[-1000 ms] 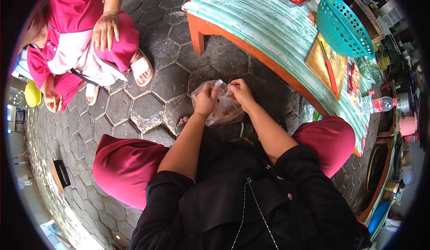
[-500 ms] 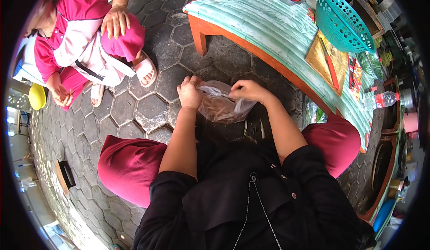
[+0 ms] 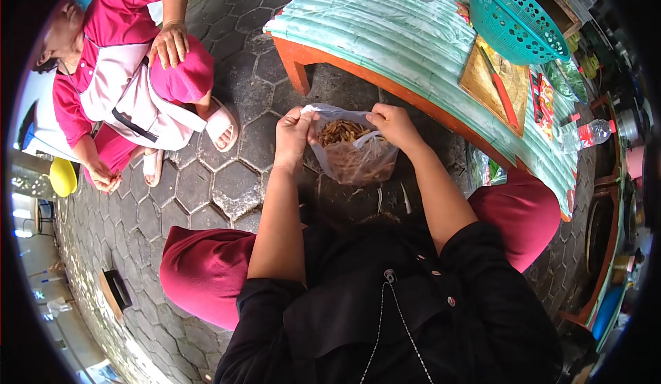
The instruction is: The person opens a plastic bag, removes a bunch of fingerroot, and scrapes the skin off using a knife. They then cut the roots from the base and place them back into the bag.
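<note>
Between my hands hangs a thin clear plastic bag [image 3: 357, 164], its mouth spread wide. Inside lie many small brown, slender pieces [image 3: 341, 133], too small to name, perhaps dried. My left hand [image 3: 294, 131] pinches the bag's rim at the left, thumb against fingers. On the opposite side, my right hand [image 3: 394, 126] grips the right rim with closed fingers. Below the bag, thin pale strips [image 3: 405, 198] show against the dark ground near my lap.
A low table [image 3: 358, 19] with orange legs stands ahead right, bearing a teal basket [image 3: 516, 23], a cutting board [image 3: 482, 88], a red-handled knife [image 3: 506, 102] and a plastic bottle [image 3: 585, 135]. A seated person [image 3: 131, 74] is at the left on hexagonal paving [image 3: 200, 171].
The bag's mouth has been pulled open, and the brown pieces inside now show. My right hand has moved slightly right and up, gripping the rim.
</note>
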`<state>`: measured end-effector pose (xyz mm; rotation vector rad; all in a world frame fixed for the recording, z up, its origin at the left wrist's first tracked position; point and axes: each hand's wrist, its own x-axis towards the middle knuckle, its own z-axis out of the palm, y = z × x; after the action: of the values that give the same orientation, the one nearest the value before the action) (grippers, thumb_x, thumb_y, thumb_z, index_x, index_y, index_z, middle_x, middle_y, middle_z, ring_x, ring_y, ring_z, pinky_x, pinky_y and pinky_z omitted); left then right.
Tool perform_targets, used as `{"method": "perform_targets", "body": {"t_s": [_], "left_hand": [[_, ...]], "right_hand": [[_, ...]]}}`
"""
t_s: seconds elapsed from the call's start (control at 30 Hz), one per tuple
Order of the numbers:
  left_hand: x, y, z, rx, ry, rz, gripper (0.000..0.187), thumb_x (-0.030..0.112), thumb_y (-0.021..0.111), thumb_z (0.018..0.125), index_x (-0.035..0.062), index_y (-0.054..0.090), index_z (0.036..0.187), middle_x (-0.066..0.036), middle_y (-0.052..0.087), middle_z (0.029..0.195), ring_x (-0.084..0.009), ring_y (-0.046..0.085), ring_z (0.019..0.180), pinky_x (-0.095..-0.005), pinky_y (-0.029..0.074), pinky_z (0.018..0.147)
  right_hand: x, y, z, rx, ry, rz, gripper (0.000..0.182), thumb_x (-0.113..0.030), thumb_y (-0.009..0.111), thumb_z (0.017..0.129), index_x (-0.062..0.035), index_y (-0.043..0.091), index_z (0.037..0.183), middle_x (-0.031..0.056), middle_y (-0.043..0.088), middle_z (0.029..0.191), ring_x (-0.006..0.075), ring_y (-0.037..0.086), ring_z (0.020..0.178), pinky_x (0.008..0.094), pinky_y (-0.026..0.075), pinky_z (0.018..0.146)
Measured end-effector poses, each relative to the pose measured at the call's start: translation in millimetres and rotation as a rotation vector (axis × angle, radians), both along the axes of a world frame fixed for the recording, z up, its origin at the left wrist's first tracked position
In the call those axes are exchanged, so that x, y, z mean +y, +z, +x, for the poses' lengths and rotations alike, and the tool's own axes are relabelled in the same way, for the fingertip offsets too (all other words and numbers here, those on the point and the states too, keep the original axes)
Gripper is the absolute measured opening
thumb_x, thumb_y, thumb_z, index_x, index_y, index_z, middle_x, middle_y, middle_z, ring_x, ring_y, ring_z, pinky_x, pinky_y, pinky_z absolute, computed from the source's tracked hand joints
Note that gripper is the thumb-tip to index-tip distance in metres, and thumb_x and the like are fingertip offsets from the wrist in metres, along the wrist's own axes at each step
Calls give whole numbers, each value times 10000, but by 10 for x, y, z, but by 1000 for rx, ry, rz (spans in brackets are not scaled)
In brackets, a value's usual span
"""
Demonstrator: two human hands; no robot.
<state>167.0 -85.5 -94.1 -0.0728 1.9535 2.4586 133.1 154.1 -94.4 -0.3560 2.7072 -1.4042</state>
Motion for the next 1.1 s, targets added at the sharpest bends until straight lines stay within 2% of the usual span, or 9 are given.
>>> {"method": "perform_targets", "body": {"t_s": [0.13, 0.23, 0.4, 0.57, 0.77, 0.8, 0.87, 0.97, 1.1], "left_hand": [[24, 28, 2, -107, -106, -155, 161, 112, 494, 964, 3, 608, 992, -28, 554, 626, -80, 434, 445, -228, 373, 429], [139, 267, 17, -138, -201, -315, 406, 29, 440, 933, 41, 413, 1338, -74, 654, 936, -69, 440, 478, -223, 383, 448], [241, 513, 112, -131, -343, -435, 533, -7, 429, 909, 144, 354, 1414, -103, 573, 1196, -73, 472, 565, -220, 442, 531], [205, 659, 196, -194, -470, -585, 683, -48, 419, 884, 223, 241, 1486, -130, 446, 1375, -96, 528, 637, -235, 496, 613], [138, 758, 216, -246, -514, -519, 736, -58, 426, 876, 235, 178, 1505, -146, 403, 1415, -121, 574, 674, -244, 520, 658], [150, 803, 233, -257, -559, -532, 732, -56, 427, 877, 232, 182, 1504, -148, 400, 1416, -128, 595, 687, -248, 526, 667], [158, 815, 244, -270, -602, -548, 728, -55, 427, 878, 228, 185, 1503, -149, 398, 1418, -135, 615, 700, -252, 531, 677], [161, 792, 225, -264, -740, -523, 712, -46, 442, 882, 208, 196, 1500, -150, 394, 1422, -145, 642, 718, -261, 538, 688], [146, 766, 221, -278, -717, -573, 630, -15, 453, 906, 169, 268, 1479, -111, 402, 1426, -139, 630, 771, -268, 543, 695]], "right_hand": [[98, 124, -12, -4, 132, 149, 108, -115, 627, 805, -20, 594, 844, 134, 603, 717, 270, 604, 675, 370, 464, 633], [-38, 151, 30, 238, 184, -17, 93, -4, 617, 782, -6, 583, 868, 78, 615, 790, 172, 598, 699, 314, 465, 636], [-266, -60, 72, 217, 327, -135, 152, 17, 584, 792, -17, 600, 939, 101, 630, 877, 223, 624, 780, 336, 487, 711], [-24, -742, 76, -277, 468, 879, 481, -157, 759, 656, -80, 614, 1108, 159, 639, 1083, 329, 605, 1033, 380, 485, 881], [-104, -447, 53, -365, 352, 796, 823, -114, 786, 598, -119, 439, 1344, 164, 514, 1309, 338, 525, 1173, 397, 458, 958], [-156, -403, 52, -364, 351, 795, 823, -114, 786, 598, -119, 439, 1344, 164, 514, 1309, 338, 525, 1173, 397, 458, 958], [-243, -390, 50, -455, 196, 634, 663, -156, 669, 807, -102, 376, 1400, 157, 468, 1369, 298, 474, 1247, 393, 439, 988], [-188, -918, 277, -157, 155, 498, 613, -139, 605, 851, -123, 358, 1412, 176, 417, 1402, 320, 416, 1288, 393, 374, 1048], [-322, -1097, 410, -417, -79, 122, 670, -142, 626, 838, -135, 320, 1434, 174, 355, 1442, 325, 345, 1332, 390, 292, 1103]]}}
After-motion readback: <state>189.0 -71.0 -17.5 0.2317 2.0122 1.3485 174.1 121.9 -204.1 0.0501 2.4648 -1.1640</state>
